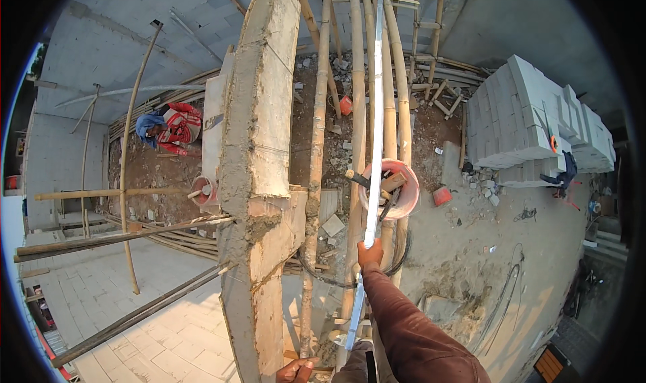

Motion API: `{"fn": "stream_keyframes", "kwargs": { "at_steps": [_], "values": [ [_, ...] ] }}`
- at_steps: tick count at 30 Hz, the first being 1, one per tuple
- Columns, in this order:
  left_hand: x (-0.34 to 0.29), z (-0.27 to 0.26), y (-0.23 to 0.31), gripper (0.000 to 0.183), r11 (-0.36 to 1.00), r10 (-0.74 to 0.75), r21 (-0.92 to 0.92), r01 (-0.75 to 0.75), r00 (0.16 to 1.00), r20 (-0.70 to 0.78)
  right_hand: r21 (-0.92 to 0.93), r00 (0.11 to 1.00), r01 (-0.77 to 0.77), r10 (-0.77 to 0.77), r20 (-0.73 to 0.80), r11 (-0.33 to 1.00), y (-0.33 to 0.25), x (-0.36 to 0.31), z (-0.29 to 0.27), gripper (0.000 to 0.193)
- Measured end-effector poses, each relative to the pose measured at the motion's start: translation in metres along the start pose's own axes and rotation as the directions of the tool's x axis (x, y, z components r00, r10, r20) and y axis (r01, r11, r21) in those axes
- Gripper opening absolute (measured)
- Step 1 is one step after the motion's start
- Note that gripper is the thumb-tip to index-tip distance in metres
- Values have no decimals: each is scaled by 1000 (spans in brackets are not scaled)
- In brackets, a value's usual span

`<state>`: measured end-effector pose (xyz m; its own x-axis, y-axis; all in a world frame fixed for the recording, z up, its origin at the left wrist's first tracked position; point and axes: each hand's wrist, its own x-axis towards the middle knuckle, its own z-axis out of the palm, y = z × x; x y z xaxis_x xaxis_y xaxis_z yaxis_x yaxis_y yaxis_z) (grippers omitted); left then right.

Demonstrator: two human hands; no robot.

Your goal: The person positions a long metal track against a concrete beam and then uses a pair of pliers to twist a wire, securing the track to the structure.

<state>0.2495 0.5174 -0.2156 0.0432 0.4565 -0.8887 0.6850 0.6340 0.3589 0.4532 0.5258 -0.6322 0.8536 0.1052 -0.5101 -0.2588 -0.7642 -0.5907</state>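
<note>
My right hand (pixel 370 254) is wrapped round a long silvery metal straightedge (pixel 379 107), with my brown-sleeved arm reaching up from the lower right. The bar runs lengthwise ahead of me over bamboo poles (pixel 357 80) and passes across a pinkish bucket (pixel 408 209). Wooden-handled tools (pixel 391 182) stick out of that bucket; their heads are hidden. At the lower edge, my left hand (pixel 297 371) shows only partly, fingers curled and thumb close to them; anything between them is hidden. It is near the foot of a concrete beam (pixel 237 124) with rough grey mortar and boards along its side.
Below on the left, a person in a red striped top (pixel 180 127) crouches by a second bucket (pixel 204 193). Bamboo props (pixel 128 147) and poles (pixel 128 238) jut out from the beam. A stack of pale blocks (pixel 518 120) stands on the right, above rubble-strewn ground.
</note>
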Motion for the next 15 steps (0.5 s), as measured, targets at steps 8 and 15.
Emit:
{"fn": "stream_keyframes", "kwargs": {
  "at_steps": [8, 15],
  "values": [
    [-63, -16, -2, 26, 974, 215, -63, -219, 974, -76, 118, 993, 118, -115, -36, 986, -67, -74, -48, 28],
    [-103, -35, -97, 22, 923, 378, -6, -384, 913, -156, 306, 953, 300, -268, -143, 904, -119, -116, -102, 21]
  ]
}}
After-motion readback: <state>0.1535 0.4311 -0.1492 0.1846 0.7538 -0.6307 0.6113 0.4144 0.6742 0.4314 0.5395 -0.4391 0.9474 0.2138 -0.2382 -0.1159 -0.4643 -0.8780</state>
